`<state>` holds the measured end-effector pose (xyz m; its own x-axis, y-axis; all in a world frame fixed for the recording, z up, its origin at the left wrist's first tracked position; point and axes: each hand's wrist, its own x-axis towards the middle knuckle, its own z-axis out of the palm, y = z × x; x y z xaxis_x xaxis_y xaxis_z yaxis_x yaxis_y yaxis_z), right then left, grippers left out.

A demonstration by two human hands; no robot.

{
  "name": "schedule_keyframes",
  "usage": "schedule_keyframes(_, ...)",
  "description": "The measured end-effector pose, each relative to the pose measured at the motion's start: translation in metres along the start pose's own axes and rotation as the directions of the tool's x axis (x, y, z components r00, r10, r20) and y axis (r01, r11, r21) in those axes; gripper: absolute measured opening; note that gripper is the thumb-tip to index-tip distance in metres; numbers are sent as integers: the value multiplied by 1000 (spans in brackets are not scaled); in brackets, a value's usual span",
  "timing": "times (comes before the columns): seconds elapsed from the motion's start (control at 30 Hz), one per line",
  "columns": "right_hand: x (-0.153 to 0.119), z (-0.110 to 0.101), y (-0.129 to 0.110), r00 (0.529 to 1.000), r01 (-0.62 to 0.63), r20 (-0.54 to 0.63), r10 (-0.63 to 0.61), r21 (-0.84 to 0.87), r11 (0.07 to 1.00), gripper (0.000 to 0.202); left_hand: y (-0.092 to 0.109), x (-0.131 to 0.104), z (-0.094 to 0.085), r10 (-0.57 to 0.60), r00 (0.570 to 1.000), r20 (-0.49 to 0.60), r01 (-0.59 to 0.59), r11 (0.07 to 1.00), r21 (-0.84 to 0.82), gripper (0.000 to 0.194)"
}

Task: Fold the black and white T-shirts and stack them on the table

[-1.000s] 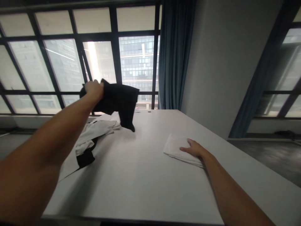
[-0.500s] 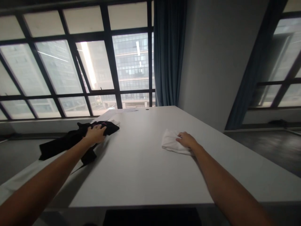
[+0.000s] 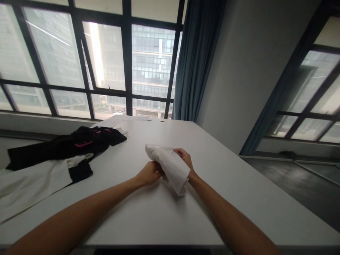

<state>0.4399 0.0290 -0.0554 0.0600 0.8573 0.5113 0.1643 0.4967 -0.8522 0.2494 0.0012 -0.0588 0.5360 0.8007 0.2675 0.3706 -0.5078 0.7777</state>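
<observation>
A folded white cloth point(image 3: 171, 164) is held between both hands over the middle of the white table point(image 3: 212, 198). My left hand point(image 3: 152, 173) grips its left edge, with the fingertips partly hidden beneath the fabric. On the right side, my right hand point(image 3: 184, 158) has its fingers closed on the cloth's upper edge. The cloth is tilted, its lower end hanging toward me. To the left lies a black garment point(image 3: 61, 147) with pink marks, crumpled on the table's left side.
A white garment point(image 3: 39, 177) lies at the left, partly against the black one. Papers point(image 3: 114, 120) rest at the table's far left. Beyond stand windows, a blue curtain point(image 3: 196, 63) and a grey wall point(image 3: 233, 71).
My left hand has left the black garment and now holds the white cloth. My right hand has moved left with the cloth, which is raised and tilted. The view has shifted.
</observation>
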Motion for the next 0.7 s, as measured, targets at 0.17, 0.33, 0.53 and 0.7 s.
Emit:
schedule_keyframes(0.17,8,-39,-13,954,110,-228,-192,-330,937,37,-15,15,-51,-103,948,-300,29,971,-239,27)
schedule_keyframes(0.33,13,-72,-19,922,197,-191,-336,-516,834,30,-28,13,-115,-15,633,-774,-57,996,-66,29)
schedule_keyframes(0.53,11,-85,-6,964,192,265,16,-737,648,63,-36,-7,-93,376,848,-374,-83,791,606,62)
schedule_keyframes(0.7,7,-111,-9,761,48,409,504,-811,584,60,-51,-11,-67,63,998,18,-58,723,688,73)
